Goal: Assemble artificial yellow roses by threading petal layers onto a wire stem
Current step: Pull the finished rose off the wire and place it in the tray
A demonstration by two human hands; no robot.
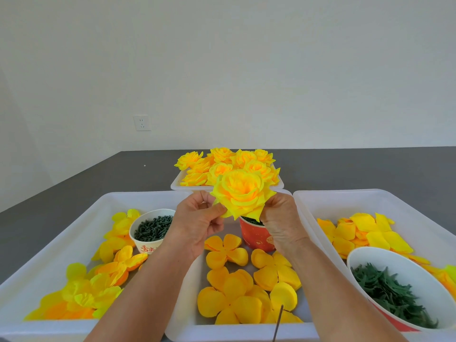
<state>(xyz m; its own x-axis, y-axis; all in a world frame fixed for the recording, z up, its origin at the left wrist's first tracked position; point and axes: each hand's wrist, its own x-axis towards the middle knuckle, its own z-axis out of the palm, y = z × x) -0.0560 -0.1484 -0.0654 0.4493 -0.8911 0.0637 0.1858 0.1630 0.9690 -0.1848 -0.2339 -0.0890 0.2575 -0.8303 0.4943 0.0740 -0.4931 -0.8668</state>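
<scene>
A full yellow rose (243,193) is held up between both hands above the middle tray, its open face turned toward me. My left hand (197,222) pinches the outer petals at its lower left edge. My right hand (282,219) grips the rose from the right, fingers curled behind and under the petals. Any stem under the rose is hidden by the hands. Loose orange-yellow petal layers (229,250) lie in the middle white tray (182,324) below. A thin dark wire (278,322) sticks up at that tray's front edge.
Finished roses (222,166) fill a white tray at the back. The left tray (74,228) holds yellow petal layers and a cup of dark green parts (153,227). A red cup (256,236) stands behind my right hand. The right tray (345,201) holds petals and a bowl of green calyxes (392,292).
</scene>
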